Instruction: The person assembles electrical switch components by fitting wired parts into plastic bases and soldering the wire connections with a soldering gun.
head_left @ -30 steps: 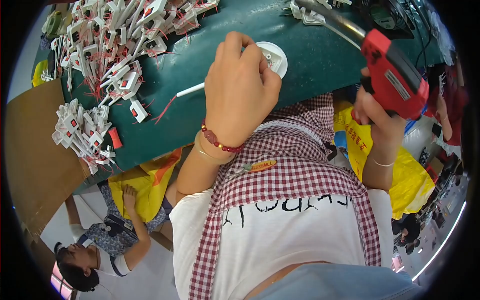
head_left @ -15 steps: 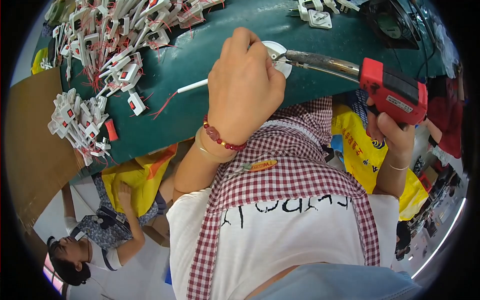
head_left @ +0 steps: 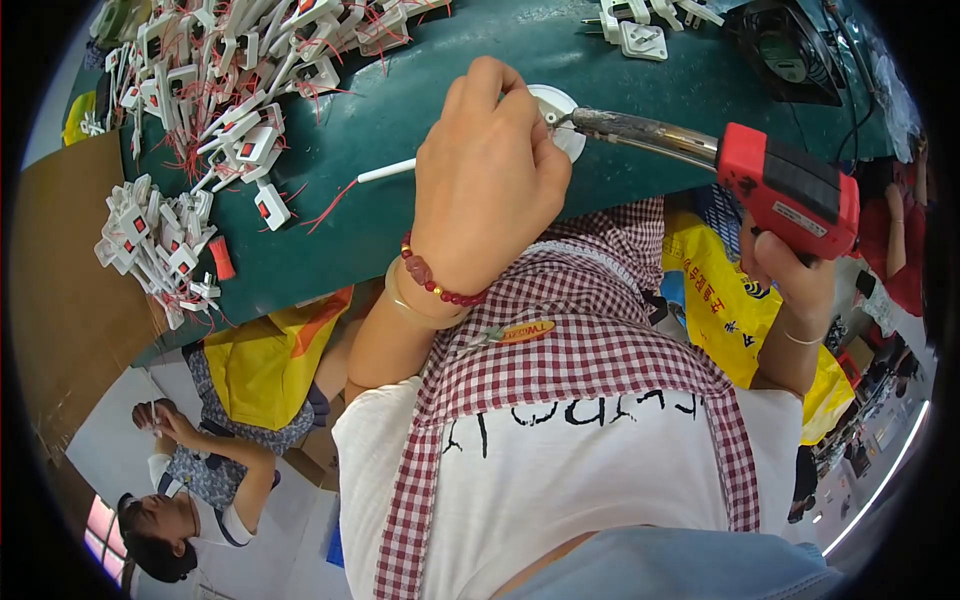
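Observation:
My left hand is closed over a white round plastic part on the green table, and its fingers hide much of it. A white cable end with thin red wires comes out from beneath the hand on the left. My right hand is wrapped round the handle of a red and black soldering gun. The gun's long metal barrel points left, and its tip is at the white part beside my left fingertips. Whether the tip touches it is hard to tell.
White corded switch pieces with red wires heap at the left, near a cardboard sheet. White plugs and a black fan-like device stand at the back right. Another person sits at the lower left.
The soldering gun has turned slightly and shifted a little right and down, its tip staying by the white part. My left hand barely moves. The other person's hands have come together.

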